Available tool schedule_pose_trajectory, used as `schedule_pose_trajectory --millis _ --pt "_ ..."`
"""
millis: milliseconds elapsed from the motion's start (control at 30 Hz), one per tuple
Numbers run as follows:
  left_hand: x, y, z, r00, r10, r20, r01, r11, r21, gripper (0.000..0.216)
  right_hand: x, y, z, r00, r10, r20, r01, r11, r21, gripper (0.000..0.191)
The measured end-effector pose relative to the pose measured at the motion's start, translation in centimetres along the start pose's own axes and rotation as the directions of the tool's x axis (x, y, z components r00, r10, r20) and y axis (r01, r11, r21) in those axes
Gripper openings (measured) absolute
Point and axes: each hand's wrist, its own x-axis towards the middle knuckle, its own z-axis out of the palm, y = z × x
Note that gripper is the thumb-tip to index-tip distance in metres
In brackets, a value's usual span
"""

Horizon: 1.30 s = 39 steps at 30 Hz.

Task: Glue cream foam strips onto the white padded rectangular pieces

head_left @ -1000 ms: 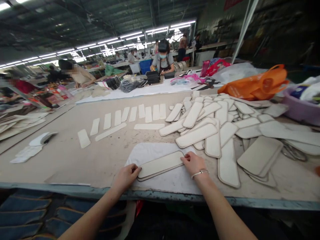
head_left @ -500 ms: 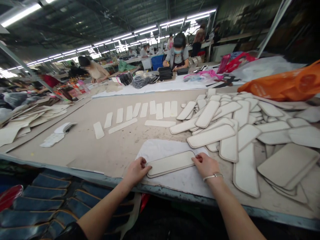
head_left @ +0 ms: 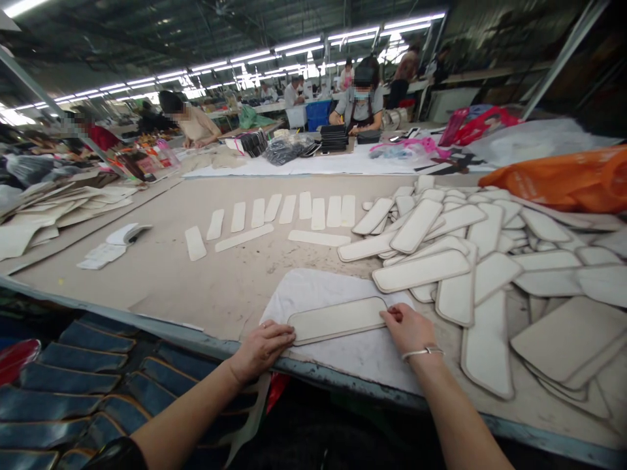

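Right hand (head_left: pixel 410 329) pinches the pale strip (head_left: pixel 337 320); left hand (head_left: pixel 264 346) seems palm-down.

Left end of upper pale panel (head_left: pixel 337 320), pinched at first by thumb and fingertips of left hand (head_left: pixel 267 346), now overlaid by straightened fingers (head_left: pixel 280 333). Strip of lower panel, earlier exposed along near side, now covered; near edges brought into what is seen as one line. Head view swung leftward: purple basin carried out past right border, orange bag (head_left: pixel 558 177) partly cut off there; more blue pieces (head_left: pixel 73 377) and red object (head_left: pixel 17 361) revealed at lower left, below desk (head_left: pixel 166 274).
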Motion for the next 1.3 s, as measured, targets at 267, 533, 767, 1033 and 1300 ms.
schedule_pose_trajectory --millis 267,533,767,1033,1300 --pt "-0.3 -0.4 0.3 1.0 0.007 0.004 -0.007 1.0 -0.001 0.025 0.0 -0.2 0.0 1.0 0.012 -0.001 -0.012 1.0 -0.028 0.017" --pt "-0.5 -0.7 0.5 0.999 -0.03 0.028 0.032 0.998 -0.057 0.027 0.0 -0.4 0.0 0.999 0.034 -0.002 -0.034 0.999 -0.04 0.018" --pt "-0.3 -0.6 0.3 0.999 -0.03 0.033 0.033 0.995 -0.097 0.028 -0.3 -1.0 -0.1 1.0 -0.002 -0.012 0.001 0.998 -0.057 0.015" --pt "-0.2 -0.6 0.2 0.999 -0.033 0.041 0.037 0.995 -0.094 0.029 -1.6 -2.2 -1.3 0.987 -0.087 -0.137 0.045 0.958 -0.282 0.029" --pt "-0.9 -1.6 1.0 0.996 -0.052 0.077 0.058 0.995 -0.078 0.028 -6.7 -8.6 3.2 0.716 -0.695 0.068 0.696 0.718 -0.003 0.067"
